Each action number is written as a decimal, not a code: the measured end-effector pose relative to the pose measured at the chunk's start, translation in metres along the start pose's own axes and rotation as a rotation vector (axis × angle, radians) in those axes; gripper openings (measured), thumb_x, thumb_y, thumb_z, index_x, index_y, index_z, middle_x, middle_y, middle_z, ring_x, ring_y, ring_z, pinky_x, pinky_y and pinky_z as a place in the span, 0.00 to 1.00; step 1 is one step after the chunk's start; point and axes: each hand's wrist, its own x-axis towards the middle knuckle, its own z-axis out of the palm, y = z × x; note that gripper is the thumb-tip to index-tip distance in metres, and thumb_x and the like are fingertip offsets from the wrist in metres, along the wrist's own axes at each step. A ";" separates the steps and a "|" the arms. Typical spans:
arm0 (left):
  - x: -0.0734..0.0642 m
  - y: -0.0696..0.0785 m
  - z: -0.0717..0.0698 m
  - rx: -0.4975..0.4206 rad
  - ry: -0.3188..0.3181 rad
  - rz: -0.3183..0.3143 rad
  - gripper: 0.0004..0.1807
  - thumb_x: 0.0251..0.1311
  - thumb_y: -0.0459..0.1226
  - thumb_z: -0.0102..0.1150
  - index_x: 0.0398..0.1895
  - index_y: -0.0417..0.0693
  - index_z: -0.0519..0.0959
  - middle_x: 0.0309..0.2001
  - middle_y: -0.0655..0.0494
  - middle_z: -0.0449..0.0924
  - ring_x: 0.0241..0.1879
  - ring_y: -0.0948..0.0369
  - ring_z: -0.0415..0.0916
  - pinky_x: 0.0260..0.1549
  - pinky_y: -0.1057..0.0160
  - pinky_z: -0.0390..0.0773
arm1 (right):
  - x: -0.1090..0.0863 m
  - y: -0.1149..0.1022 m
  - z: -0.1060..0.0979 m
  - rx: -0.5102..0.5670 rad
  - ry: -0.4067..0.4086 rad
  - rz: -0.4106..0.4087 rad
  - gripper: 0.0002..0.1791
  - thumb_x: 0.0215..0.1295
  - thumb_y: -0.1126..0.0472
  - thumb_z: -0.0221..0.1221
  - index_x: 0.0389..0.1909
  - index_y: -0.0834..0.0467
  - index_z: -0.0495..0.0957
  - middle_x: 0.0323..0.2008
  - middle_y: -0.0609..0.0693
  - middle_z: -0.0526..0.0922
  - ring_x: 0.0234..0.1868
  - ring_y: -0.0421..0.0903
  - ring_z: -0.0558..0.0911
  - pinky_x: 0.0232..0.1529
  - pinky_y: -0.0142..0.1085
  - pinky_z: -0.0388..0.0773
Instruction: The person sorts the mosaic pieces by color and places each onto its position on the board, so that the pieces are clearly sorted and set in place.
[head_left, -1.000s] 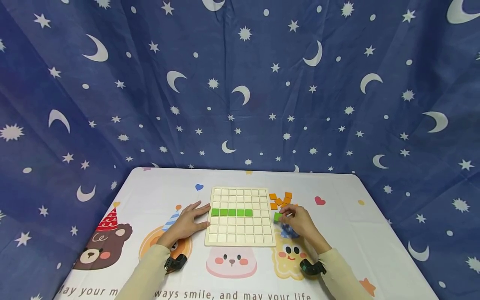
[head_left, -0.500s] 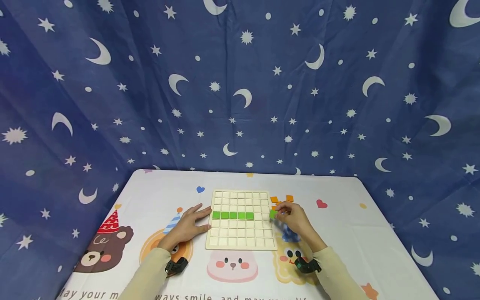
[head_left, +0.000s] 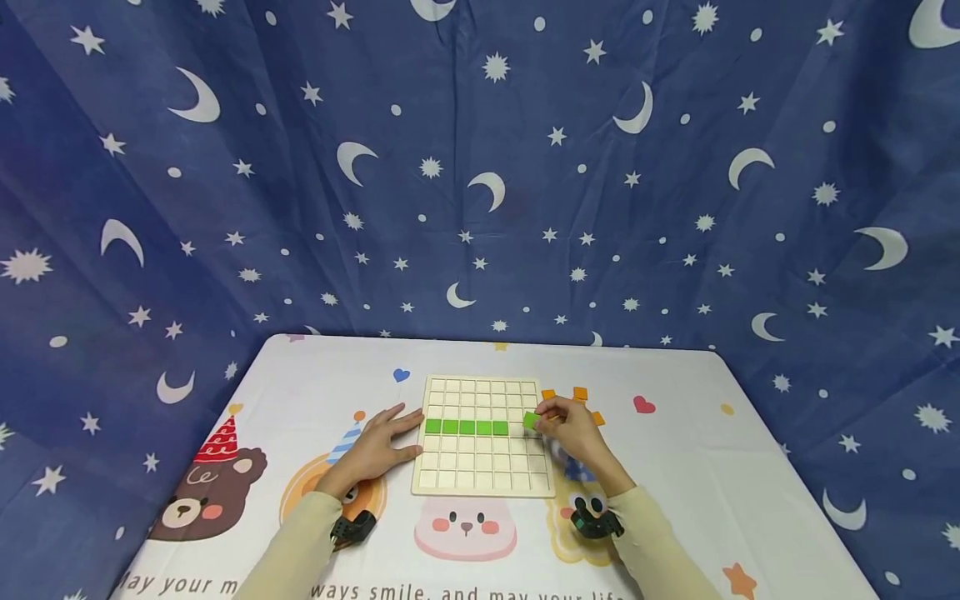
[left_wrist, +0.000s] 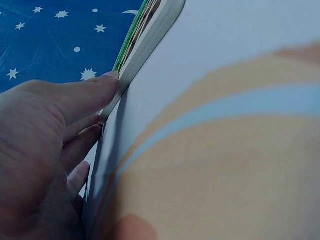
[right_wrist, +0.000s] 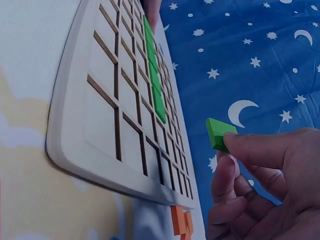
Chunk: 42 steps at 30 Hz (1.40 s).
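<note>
A square wooden grid board (head_left: 482,481) lies on the table, with several green tiles (head_left: 467,427) set side by side in one row from its left side. My left hand (head_left: 378,443) rests at the board's left edge, fingers extended; in the left wrist view its thumb touches the board's rim (left_wrist: 150,45). Between thumb and fingertips my right hand (head_left: 576,432) pinches a green square tile (right_wrist: 219,134), tilted and held above the right end of that same row. The right wrist view shows the tile raised clear of the grid.
Several orange tiles (head_left: 581,392) lie loose just right of the board, partly hidden by the right hand. The white tablecloth (head_left: 720,467) carries printed cartoon figures. A blue curtain (head_left: 480,208) with moons and stars hangs behind the table.
My right hand has carried the green tile leftward from beside the board to over its right columns. The left hand has stayed at the board's left edge.
</note>
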 end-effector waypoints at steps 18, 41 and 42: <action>0.001 0.000 -0.001 0.001 0.004 0.007 0.35 0.59 0.50 0.67 0.70 0.56 0.70 0.74 0.55 0.62 0.77 0.42 0.46 0.70 0.32 0.50 | 0.007 0.013 0.020 -0.094 0.036 -0.023 0.07 0.59 0.67 0.67 0.37 0.55 0.84 0.31 0.49 0.83 0.30 0.42 0.76 0.29 0.30 0.74; -0.001 0.002 -0.001 -0.003 -0.014 -0.015 0.35 0.59 0.48 0.67 0.70 0.56 0.69 0.75 0.55 0.61 0.77 0.42 0.45 0.70 0.33 0.51 | 0.014 0.016 0.029 -0.163 0.043 -0.080 0.06 0.58 0.67 0.68 0.33 0.53 0.86 0.29 0.46 0.84 0.30 0.40 0.77 0.32 0.31 0.75; 0.000 0.002 -0.001 -0.001 -0.013 -0.014 0.35 0.59 0.48 0.67 0.70 0.56 0.69 0.75 0.55 0.61 0.77 0.42 0.45 0.70 0.33 0.51 | 0.014 0.016 0.029 -0.162 0.043 -0.077 0.06 0.58 0.67 0.68 0.33 0.53 0.86 0.29 0.46 0.84 0.30 0.40 0.77 0.32 0.32 0.74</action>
